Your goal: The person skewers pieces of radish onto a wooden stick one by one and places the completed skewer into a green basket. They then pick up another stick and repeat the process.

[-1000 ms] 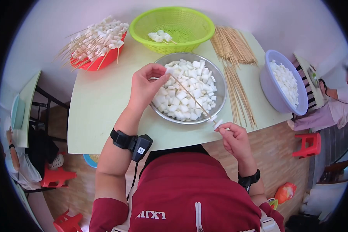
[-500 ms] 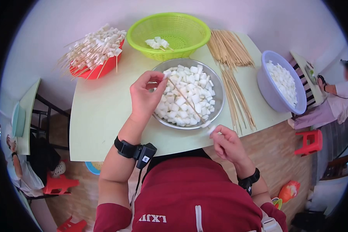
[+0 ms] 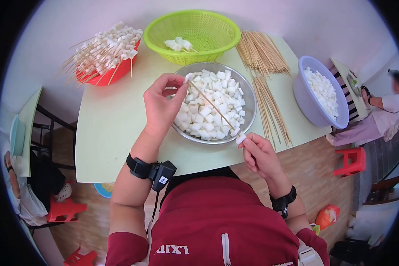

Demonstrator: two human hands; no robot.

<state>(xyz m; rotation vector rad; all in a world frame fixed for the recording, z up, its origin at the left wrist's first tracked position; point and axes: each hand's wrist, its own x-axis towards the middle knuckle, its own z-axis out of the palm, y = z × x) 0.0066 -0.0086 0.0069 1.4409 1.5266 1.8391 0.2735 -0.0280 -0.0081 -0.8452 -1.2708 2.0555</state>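
A thin wooden skewer (image 3: 211, 104) slants between my two hands, above a metal bowl (image 3: 252, 116) heaped with white chunks (image 3: 210, 117). My left hand (image 3: 166, 99) pinches a small white piece (image 3: 188, 78) at the skewer's upper left end. At its lower right end, my right hand (image 3: 260, 155) grips another white piece (image 3: 240, 138) between thumb and fingers, just past the bowl's near rim. A further white bit (image 3: 236, 131) sits right beside that piece. The exact food cannot be made out.
Behind the bowl stands a green basket (image 3: 153, 42) holding a few loaded skewers. A red bowl (image 3: 113, 77) of filled skewers is at left. Bare skewers (image 3: 264, 53) lie right of the basket. A purple tub (image 3: 312, 111) holds more white chunks. People sit at both sides.
The view has shifted slightly. Both hands keep the skewer slanted over the bowl. At the lower end, the white piece in my right hand now sits closer against the one beside it.
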